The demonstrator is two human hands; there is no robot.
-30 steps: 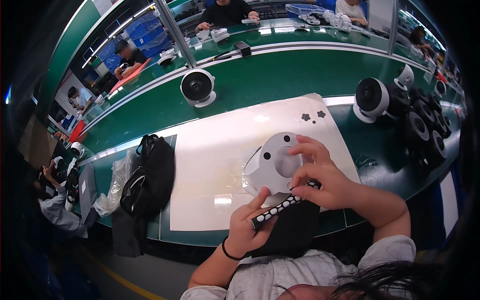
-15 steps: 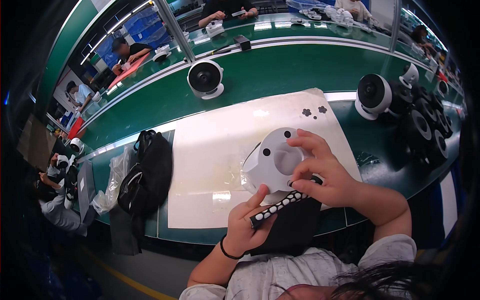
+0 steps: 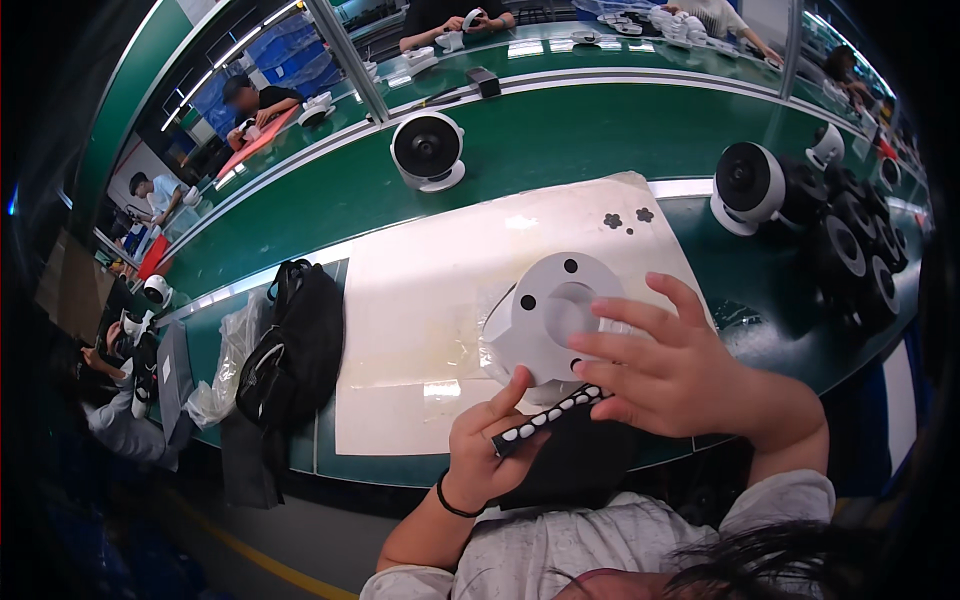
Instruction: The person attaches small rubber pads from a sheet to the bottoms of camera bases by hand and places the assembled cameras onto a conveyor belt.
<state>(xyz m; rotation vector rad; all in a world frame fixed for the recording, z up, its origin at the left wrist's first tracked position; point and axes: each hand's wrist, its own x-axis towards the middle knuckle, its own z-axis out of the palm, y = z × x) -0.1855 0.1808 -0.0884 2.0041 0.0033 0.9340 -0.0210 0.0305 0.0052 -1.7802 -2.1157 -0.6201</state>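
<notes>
A white round part (image 3: 512, 342) with a shallow hollow in its face lies tilted on the pale work sheet (image 3: 400, 300). Black round pads (image 3: 528, 302) are on its face, and another dark spot shows beside my right fingertips. My left hand (image 3: 478, 455) is closed on a black strip with rows of white round spots (image 3: 535, 425), its fingertip against the part's lower edge. Over the right side of the part is my right hand (image 3: 685, 385), fingers spread and holding nothing visible; its fingers hide some of the face.
A white device with a black round front (image 3: 428, 150) stands on the green belt (image 3: 580, 130). Another (image 3: 748, 188) sits at right beside several black round parts (image 3: 840, 245). A black bag (image 3: 300, 350) and clear plastic (image 3: 230, 360) lie left. Other people work across the belt.
My right hand has gone from a pinch at the part's lower right to spread fingers, moving slightly right. The device on the belt has shifted right.
</notes>
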